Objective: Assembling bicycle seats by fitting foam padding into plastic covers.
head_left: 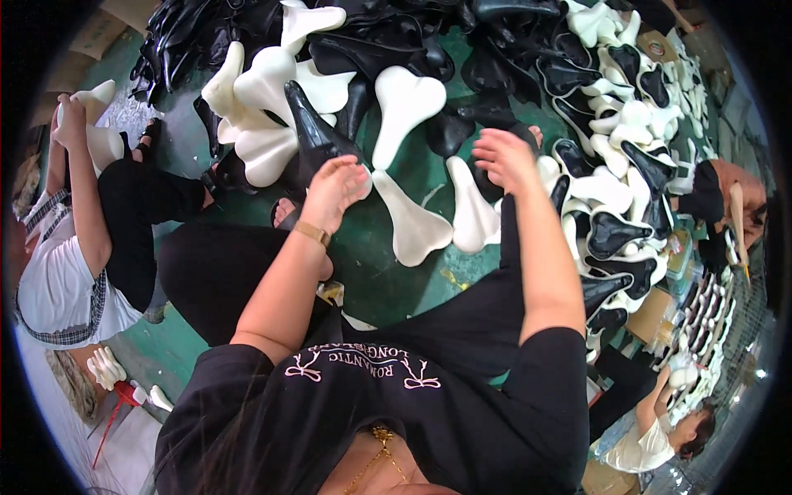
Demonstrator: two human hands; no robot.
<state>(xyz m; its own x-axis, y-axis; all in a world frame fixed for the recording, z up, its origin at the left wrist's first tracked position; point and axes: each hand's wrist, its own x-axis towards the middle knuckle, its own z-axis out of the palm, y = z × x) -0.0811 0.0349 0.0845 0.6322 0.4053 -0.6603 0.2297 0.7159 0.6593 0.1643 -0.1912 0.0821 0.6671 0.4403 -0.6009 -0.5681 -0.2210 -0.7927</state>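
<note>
I sit on a green floor (396, 280) before a heap of black and white bicycle saddle shells. My left hand (334, 191), with a gold watch on its wrist, closes on the lower end of a glossy black saddle shell (309, 128) that stands tilted against white ones. My right hand (503, 158) reaches forward, fingers bent and apart, touching the pile where a black shell (488, 183) lies between two white saddle shells (472, 214). Another white shell (410, 223) lies flat between my hands. My legs in black trousers stretch out below both arms.
A person in a white top (62, 280) sits at my left holding a white shell (92, 101). Another person's arm (734, 202) shows at the right, and a third person (660, 433) bends at the lower right. Cardboard boxes (652, 315) and stacked shells stand at the right.
</note>
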